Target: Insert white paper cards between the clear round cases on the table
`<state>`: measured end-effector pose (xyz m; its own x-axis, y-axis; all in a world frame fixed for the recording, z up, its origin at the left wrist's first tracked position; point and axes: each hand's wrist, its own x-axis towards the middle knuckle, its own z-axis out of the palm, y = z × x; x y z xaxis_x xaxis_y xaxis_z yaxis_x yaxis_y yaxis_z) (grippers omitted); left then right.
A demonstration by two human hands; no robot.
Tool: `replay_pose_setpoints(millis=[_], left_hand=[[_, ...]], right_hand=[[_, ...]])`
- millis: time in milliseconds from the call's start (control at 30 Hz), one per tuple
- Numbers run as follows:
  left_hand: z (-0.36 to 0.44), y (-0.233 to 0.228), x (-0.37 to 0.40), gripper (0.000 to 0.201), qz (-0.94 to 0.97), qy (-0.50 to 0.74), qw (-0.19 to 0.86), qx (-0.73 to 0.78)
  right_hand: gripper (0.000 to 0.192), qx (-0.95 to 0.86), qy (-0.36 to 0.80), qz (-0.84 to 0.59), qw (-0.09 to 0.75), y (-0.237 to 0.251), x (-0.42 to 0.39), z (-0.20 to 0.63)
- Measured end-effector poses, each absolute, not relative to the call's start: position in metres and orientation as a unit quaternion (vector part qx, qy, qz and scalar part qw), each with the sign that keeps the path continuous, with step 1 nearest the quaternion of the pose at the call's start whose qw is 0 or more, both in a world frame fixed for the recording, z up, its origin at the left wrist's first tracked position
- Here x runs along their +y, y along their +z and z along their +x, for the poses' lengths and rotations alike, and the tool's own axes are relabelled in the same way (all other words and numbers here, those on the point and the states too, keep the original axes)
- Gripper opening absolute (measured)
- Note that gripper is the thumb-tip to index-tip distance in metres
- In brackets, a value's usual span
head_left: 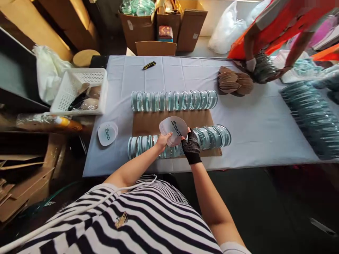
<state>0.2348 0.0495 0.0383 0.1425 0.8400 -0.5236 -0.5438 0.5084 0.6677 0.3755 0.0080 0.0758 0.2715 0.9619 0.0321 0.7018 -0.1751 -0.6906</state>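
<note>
At the frame's centre, the bare left hand (164, 140) and gloved right hand (191, 145) are close together, both gripping a printed card stack (169, 125) seen over the lower disc row (213, 137); a second card stack (107, 134) lies at left; a cutter (149, 65) lies at upper centre.

A gold-toned emblem (122, 220) and white cord (59, 220) lie on the black-and-white striped top (148, 225), bottom centre; a black fingerless mesh glove (194, 152) covers the right hand (191, 144).
</note>
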Motion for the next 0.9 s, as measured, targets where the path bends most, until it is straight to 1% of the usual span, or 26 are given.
replay_pose_setpoints(millis=[67,167,233,267,300,333,400,467,500,567,633,733,900], left_hand=[[0.231,0.038,0.046,0.026,0.166,0.470,0.734,0.461],[0.228,0.038,0.049,0.026,0.142,0.456,0.757,0.447],[0.223,0.038,0.056,0.030,0.115,0.460,0.763,0.439],[0.220,0.038,0.061,0.032,0.099,0.471,0.757,0.442],[0.215,0.038,0.065,0.034,0.084,0.481,0.748,0.449],[0.211,0.037,0.070,0.036,0.068,0.489,0.740,0.458],[0.202,0.034,0.077,0.040,0.034,0.493,0.727,0.476],[0.197,0.031,0.081,0.042,0.010,0.485,0.727,0.487],[0.196,0.030,0.081,0.041,0.005,0.483,0.728,0.486],[0.195,0.029,0.081,0.038,0.006,0.486,0.733,0.476],[0.196,0.028,0.080,0.037,0.012,0.488,0.740,0.462],[0.197,0.028,0.077,0.040,0.018,0.490,0.745,0.452],[0.196,0.022,0.075,0.042,0.027,0.496,0.744,0.447]], right_hand=[[0.050,-0.565,0.219,-0.730,0.318,0.073,0.005,0.358],[0.049,-0.461,0.258,-0.790,0.311,0.074,-0.004,0.348],[0.052,-0.412,0.214,-0.830,0.310,0.078,-0.025,0.354],[0.052,-0.417,0.183,-0.840,0.295,0.081,-0.043,0.359],[0.052,-0.436,0.160,-0.845,0.264,0.082,-0.063,0.364],[0.050,-0.465,0.158,-0.846,0.208,0.083,-0.086,0.367],[0.043,-0.516,0.197,-0.830,0.076,0.079,-0.125,0.365],[0.037,-0.547,0.241,-0.801,-0.031,0.070,-0.145,0.353],[0.037,-0.555,0.255,-0.789,-0.068,0.064,-0.145,0.345],[0.037,-0.561,0.272,-0.774,-0.112,0.052,-0.126,0.328],[0.038,-0.559,0.282,-0.769,-0.128,0.044,-0.097,0.316],[0.036,-0.556,0.283,-0.771,-0.126,0.043,-0.068,0.312],[0.031,-0.572,0.258,-0.773,-0.092,0.045,-0.066,0.317]])
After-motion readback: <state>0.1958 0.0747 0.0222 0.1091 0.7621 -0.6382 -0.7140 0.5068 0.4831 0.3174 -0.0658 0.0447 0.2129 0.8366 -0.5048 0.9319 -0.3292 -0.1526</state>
